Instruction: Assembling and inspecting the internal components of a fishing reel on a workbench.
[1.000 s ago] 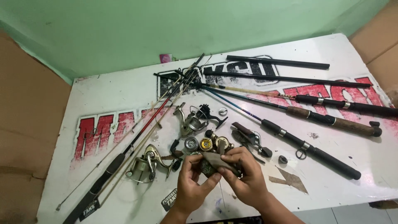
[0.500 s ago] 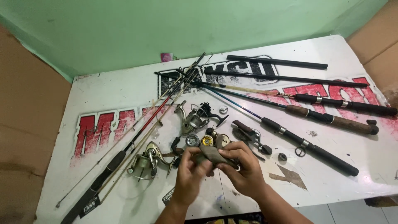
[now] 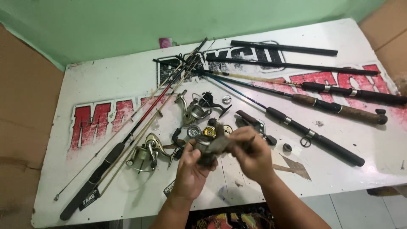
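Head view, hands: I saw my left hand (image 3: 193, 167) and right hand (image 3: 253, 154) both clamped on a dull grey metal reel part (image 3: 213, 146), held above the white painted board's (image 3: 106, 85) near edge.
Grip advice: I judged a firm left hold, with the right doing the fine work, best.
Just beyond: loose round spools (image 3: 202, 131), a gold spinning reel (image 3: 146, 153), a silver spinning reel (image 3: 195, 111).
Farther: several black and cork-handled rods (image 3: 339, 109) crowded the board.
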